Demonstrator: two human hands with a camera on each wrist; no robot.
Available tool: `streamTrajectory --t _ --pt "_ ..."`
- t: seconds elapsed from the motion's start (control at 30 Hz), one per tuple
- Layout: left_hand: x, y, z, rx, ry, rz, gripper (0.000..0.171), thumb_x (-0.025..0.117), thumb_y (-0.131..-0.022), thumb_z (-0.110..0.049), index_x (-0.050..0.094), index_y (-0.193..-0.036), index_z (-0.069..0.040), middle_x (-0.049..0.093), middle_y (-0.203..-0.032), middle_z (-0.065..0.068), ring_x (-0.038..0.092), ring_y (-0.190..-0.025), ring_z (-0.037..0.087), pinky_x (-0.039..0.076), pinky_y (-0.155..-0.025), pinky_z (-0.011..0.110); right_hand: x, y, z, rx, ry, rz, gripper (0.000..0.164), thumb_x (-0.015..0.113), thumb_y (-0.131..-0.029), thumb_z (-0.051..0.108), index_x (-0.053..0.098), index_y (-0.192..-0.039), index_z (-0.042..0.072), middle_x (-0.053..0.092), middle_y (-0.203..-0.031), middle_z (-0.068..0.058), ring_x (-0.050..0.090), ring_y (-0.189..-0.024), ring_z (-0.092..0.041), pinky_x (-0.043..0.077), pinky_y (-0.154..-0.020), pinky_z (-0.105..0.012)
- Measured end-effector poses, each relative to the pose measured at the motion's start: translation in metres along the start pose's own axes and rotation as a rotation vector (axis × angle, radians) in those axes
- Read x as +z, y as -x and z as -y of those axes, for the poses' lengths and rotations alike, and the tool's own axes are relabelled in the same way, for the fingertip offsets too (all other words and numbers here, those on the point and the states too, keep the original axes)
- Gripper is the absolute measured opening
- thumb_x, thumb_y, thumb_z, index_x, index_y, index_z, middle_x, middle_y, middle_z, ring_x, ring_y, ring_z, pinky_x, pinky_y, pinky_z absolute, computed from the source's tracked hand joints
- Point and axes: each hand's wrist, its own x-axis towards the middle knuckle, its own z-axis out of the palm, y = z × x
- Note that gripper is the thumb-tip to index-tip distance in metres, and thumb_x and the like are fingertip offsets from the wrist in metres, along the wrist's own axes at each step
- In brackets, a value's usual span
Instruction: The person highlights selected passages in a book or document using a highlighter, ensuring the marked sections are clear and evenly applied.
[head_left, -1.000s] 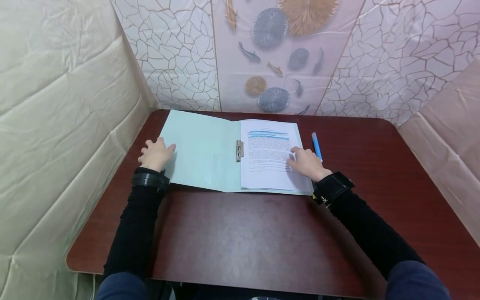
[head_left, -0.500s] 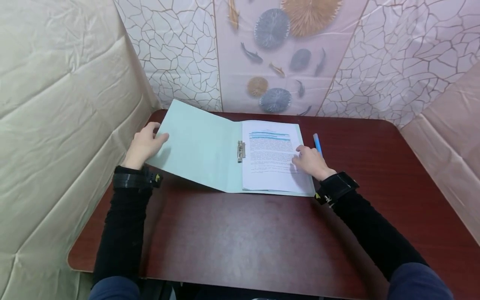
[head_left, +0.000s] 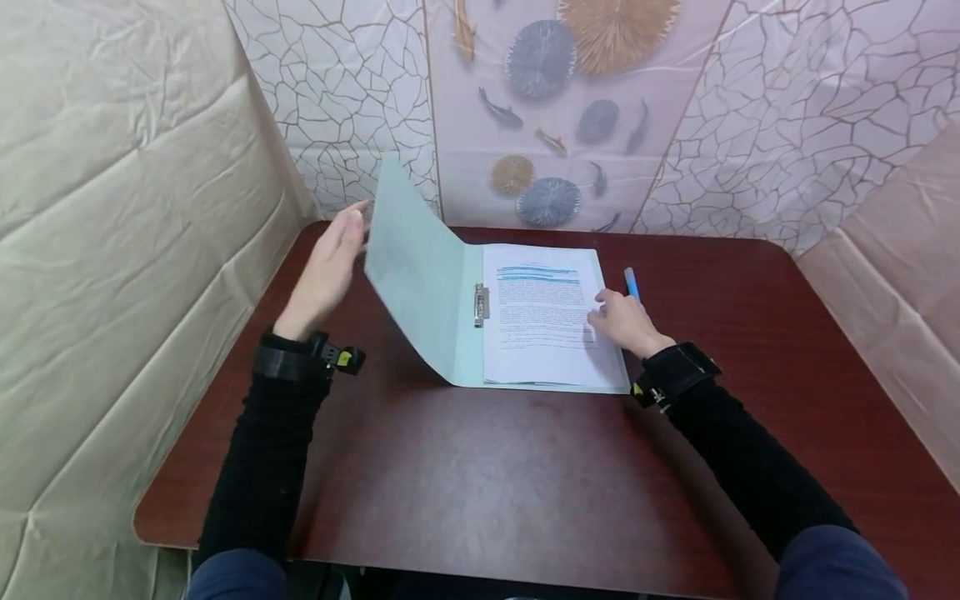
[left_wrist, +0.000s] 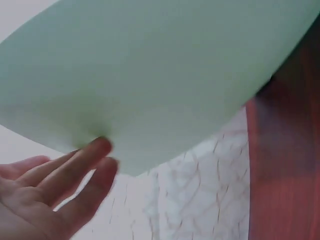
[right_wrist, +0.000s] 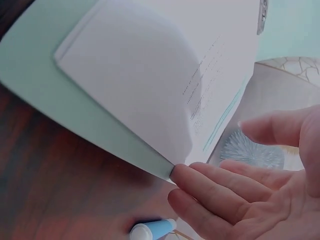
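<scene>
A pale green folder [head_left: 416, 292] lies on the table with its left cover raised and curving upward. My left hand [head_left: 326, 267] is behind that cover; in the left wrist view its extended fingertips [left_wrist: 104, 145] touch the cover's outer face. Printed sheets [head_left: 536, 358], with blue highlighted lines at the top, lie on the folder's right side beside a metal clip [head_left: 481, 305]. At the right edge of the sheets rests my right hand [head_left: 628, 323], its fingers loosely extended in the right wrist view. A blue marker [head_left: 632, 283] is just beyond this hand, partly hidden by it.
The dark reddish-brown table [head_left: 480, 483] extends in front of the folder and to its right. A patterned cloth [head_left: 547, 125] hangs behind the table's back edge. Pale draped fabric [head_left: 135, 275] stands along the left side, with more on the right.
The folder's left cover has risen from nearly flat to steeply tilted. My left hand has gone from its left edge to behind it, moving up and right. The right hand has shifted slightly right.
</scene>
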Motion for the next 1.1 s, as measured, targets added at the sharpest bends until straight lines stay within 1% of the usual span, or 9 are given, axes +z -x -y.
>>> streamTrajectory --t 0.07,0.2,0.37,0.53,0.63,0.77,0.83,0.97,1.1 --pt "0.013 -0.002 -0.002 0.019 0.036 0.012 0.059 0.022 -0.104 -0.046 0.022 -0.154 -0.014 0.032 -0.157 0.015 0.04 -0.14 0.031 0.031 -0.116 0.046 0.0 0.0 0.0 -0.001 0.0 0.001 0.047 0.047 -0.097 0.021 0.048 -0.132 -0.011 0.061 -0.121 -0.033 0.068 -0.094 -0.037 0.052 -0.068 -0.036" --pt "0.039 -0.006 -0.003 0.059 0.027 0.071 0.057 0.018 -0.104 -0.048 0.023 -0.154 -0.019 0.037 -0.154 0.015 0.047 -0.135 0.031 0.035 -0.113 0.046 -0.001 -0.001 0.0 0.01 -0.015 0.002 0.049 0.041 -0.102 0.028 0.047 -0.132 -0.01 0.068 -0.093 -0.027 0.064 -0.072 -0.03 0.044 -0.06 -0.03" --pt "0.071 -0.01 0.006 0.092 -0.054 0.165 0.061 0.016 -0.103 -0.051 0.026 -0.153 -0.016 0.037 -0.154 0.013 0.045 -0.136 0.03 0.036 -0.113 0.045 -0.002 -0.001 -0.001 0.008 -0.042 -0.024 0.053 0.03 -0.105 0.035 0.053 -0.12 -0.01 0.051 -0.072 -0.014 0.045 -0.059 -0.02 0.035 -0.057 -0.028" --pt "0.1 -0.009 0.018 0.035 -0.153 0.232 0.064 0.018 -0.103 -0.052 0.027 -0.153 -0.013 0.031 -0.158 0.007 0.037 -0.142 0.025 0.032 -0.116 0.041 -0.006 0.0 -0.004 0.033 -0.08 -0.013 0.066 0.014 -0.104 0.046 0.052 -0.114 -0.008 0.056 -0.097 -0.023 0.054 -0.08 -0.031 0.039 -0.068 -0.035" --pt "0.114 -0.007 0.025 0.008 -0.191 0.27 0.062 0.019 -0.103 -0.051 0.029 -0.152 -0.014 0.033 -0.157 0.005 0.035 -0.144 0.022 0.031 -0.116 0.039 -0.009 0.001 -0.005 0.041 -0.112 0.009 0.072 0.011 -0.103 0.049 0.044 -0.135 -0.007 0.055 -0.126 -0.027 0.056 -0.109 -0.037 0.042 -0.083 -0.042" --pt "0.13 -0.006 0.036 0.0 -0.233 0.327 0.062 0.022 -0.103 -0.051 0.032 -0.152 -0.013 0.034 -0.157 0.005 0.032 -0.145 0.017 0.028 -0.118 0.035 -0.013 0.001 -0.01 0.028 -0.166 0.051 0.077 0.008 -0.102 0.052 0.03 -0.147 -0.006 0.047 -0.14 -0.03 0.049 -0.127 -0.041 0.04 -0.103 -0.052" --pt "0.136 -0.005 0.04 -0.006 -0.258 0.356 0.061 0.023 -0.104 -0.051 0.032 -0.151 -0.013 0.033 -0.157 0.004 0.029 -0.146 0.015 0.026 -0.119 0.034 -0.015 0.001 -0.012 0.015 -0.201 0.053 0.079 0.007 -0.102 0.054 0.038 -0.143 -0.007 0.054 -0.131 -0.032 0.054 -0.12 -0.043 0.042 -0.1 -0.052" --pt "0.146 -0.003 0.048 -0.001 -0.332 0.412 0.059 0.025 -0.104 -0.048 0.031 -0.152 -0.013 0.03 -0.159 0.006 0.026 -0.148 0.015 0.023 -0.12 0.034 -0.021 0.004 -0.018 -0.001 -0.328 0.055 0.076 0.009 -0.102 0.054 0.056 -0.106 -0.007 0.057 -0.078 -0.015 0.054 -0.073 -0.027 0.041 -0.075 -0.038" --pt "0.155 -0.002 0.053 0.02 -0.406 0.461 0.058 0.026 -0.105 -0.046 0.031 -0.152 -0.012 0.029 -0.159 0.008 0.026 -0.148 0.022 0.022 -0.121 0.038 -0.028 0.006 -0.024 0.034 -0.463 0.083 0.075 0.009 -0.102 0.054 0.055 -0.105 -0.004 0.055 -0.073 0.004 0.052 -0.065 -0.009 0.039 -0.075 -0.032"
